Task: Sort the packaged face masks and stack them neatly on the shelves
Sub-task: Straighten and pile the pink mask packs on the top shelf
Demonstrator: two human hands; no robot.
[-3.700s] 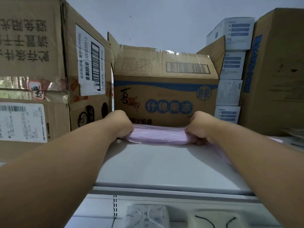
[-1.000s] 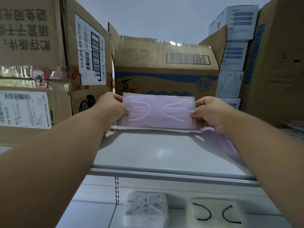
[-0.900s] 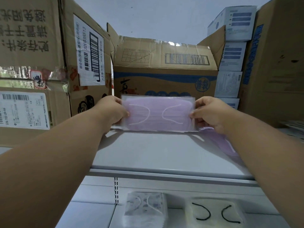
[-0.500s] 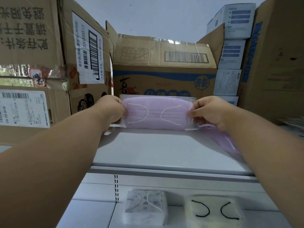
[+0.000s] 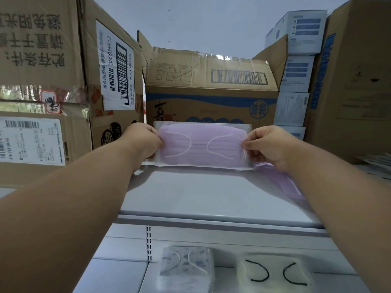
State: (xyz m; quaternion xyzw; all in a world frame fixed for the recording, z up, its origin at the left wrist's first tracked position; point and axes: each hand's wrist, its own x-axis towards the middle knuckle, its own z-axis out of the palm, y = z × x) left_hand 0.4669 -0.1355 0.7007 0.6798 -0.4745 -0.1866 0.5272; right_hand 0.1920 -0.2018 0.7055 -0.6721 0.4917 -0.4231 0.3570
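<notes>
Head view. Both hands pinch one item: left hand [image 5: 142,142] grips the left short edge, right hand [image 5: 267,145] the right short edge, of a flat lilac pleated face mask sealed in a clear plastic sleeve [image 5: 202,145]. Fingers curled, thumbs toward the camera, clamped on the sleeve's ends. Pack stands on its long edge, white ear loops facing the camera, centre of the frame, lower edge at or just above the grey metal top shelf [image 5: 211,195]; contact not certain.

Behind the pack: brown cardboard carton with a blue band [image 5: 211,92], close, possibly touching. Upper left of the frame: large brown cartons with white barcode labels [image 5: 63,81]. Upper right: stacked white-and-blue boxes [image 5: 296,70] beside another brown carton [image 5: 357,81]. Under the right forearm, right of centre: more lilac packs [image 5: 279,182] lying flat on the shelf, partly hidden.

Bottom of the frame, lower shelf: a stack of patterned white masks in clear wrap [image 5: 186,269], and just beside it a pale yellow stack with black ear loops [image 5: 273,273].

Handling, judged: very light, limp, bends readily; film likely slick and crinkly. Short-edge hold at both ends keeps it taut and square; a one-point hold would let it droop.
</notes>
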